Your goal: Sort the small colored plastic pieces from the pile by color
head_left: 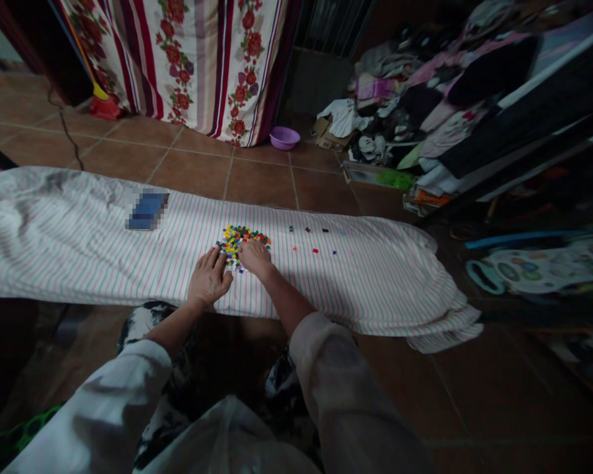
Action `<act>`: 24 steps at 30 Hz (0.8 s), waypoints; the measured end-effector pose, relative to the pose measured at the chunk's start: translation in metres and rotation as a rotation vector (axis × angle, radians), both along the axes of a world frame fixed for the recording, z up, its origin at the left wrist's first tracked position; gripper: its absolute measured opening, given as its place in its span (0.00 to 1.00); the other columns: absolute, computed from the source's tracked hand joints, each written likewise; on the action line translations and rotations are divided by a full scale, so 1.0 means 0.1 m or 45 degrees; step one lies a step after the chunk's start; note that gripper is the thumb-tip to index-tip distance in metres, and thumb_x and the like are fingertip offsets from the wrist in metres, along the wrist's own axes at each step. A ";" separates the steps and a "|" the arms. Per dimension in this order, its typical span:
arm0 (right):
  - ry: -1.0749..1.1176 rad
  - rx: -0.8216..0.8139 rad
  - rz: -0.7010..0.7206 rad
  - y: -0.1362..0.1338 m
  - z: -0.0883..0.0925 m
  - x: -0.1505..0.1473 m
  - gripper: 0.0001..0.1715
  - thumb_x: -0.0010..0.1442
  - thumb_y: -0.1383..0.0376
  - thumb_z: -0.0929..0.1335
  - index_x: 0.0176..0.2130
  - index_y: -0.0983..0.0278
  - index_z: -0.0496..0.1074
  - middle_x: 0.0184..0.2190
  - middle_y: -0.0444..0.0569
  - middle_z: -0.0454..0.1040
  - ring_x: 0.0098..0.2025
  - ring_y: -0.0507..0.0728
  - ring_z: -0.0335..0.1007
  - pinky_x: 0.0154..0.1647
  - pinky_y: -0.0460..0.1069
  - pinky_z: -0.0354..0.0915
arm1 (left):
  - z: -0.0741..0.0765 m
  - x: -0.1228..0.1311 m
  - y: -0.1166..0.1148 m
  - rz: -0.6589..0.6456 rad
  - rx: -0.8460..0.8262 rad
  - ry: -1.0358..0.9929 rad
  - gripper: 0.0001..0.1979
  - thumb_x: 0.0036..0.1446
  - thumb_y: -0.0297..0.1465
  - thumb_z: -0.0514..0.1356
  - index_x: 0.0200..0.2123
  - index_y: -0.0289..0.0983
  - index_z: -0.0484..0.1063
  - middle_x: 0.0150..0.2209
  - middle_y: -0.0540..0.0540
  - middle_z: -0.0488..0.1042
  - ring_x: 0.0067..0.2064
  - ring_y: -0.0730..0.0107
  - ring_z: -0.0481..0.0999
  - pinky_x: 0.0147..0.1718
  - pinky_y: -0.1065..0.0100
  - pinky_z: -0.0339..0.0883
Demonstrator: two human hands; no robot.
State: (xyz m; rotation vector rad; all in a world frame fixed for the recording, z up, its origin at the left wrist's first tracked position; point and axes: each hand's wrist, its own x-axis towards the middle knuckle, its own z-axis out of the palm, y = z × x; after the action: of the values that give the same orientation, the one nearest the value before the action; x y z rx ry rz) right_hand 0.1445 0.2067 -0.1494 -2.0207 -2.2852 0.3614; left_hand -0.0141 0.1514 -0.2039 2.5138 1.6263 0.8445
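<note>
A small patch of many-coloured little pieces [240, 236] lies on a striped white cloth [79, 243] spread over a low surface. My left hand [208, 276] rests flat on the cloth just left of the patch, fingers stretched out towards it. My right hand [255, 257] lies on the patch's near right edge with its fingers curled down onto the pieces; what they pinch, if anything, is hidden. Several loose pieces [315, 251] are scattered on the cloth to the right.
A blurred blue flat object [147, 210] lies on the cloth at the left. Beyond are a tiled floor, a floral curtain [202, 66], a purple bowl [284, 137] and a heap of clothes [425, 99]. A toy board [538, 270] lies at the right.
</note>
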 end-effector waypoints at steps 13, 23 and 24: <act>0.840 0.111 -0.199 -0.15 -0.20 0.19 0.11 0.61 0.64 0.65 0.43 0.58 0.74 0.39 0.43 0.79 0.40 0.52 0.75 0.42 0.46 0.68 | 0.04 0.01 -0.01 -0.003 0.000 0.005 0.24 0.59 0.36 0.52 0.58 0.34 0.64 0.63 0.34 0.63 0.65 0.49 0.59 0.61 0.48 0.57; 1.449 0.130 -0.402 -0.33 -0.43 0.44 0.08 0.55 0.64 0.68 0.38 0.60 0.74 0.31 0.42 0.77 0.33 0.52 0.74 0.37 0.46 0.70 | 0.05 0.00 -0.01 0.013 -0.007 0.081 0.25 0.60 0.37 0.50 0.57 0.30 0.64 0.62 0.32 0.62 0.65 0.50 0.59 0.61 0.50 0.56; 1.430 0.158 -0.408 -0.36 -0.45 0.49 0.08 0.55 0.64 0.68 0.38 0.59 0.74 0.31 0.42 0.77 0.34 0.52 0.74 0.38 0.47 0.70 | 0.05 0.00 -0.01 0.014 0.003 0.084 0.25 0.60 0.38 0.50 0.57 0.30 0.64 0.62 0.32 0.63 0.65 0.49 0.59 0.61 0.51 0.56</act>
State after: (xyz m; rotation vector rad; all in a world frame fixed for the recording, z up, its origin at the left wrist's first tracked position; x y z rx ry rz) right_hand 0.1939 0.1705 -0.1943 -1.4528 -1.2401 0.9698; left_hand -0.0141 0.1504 -0.1993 2.5630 1.6609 0.7734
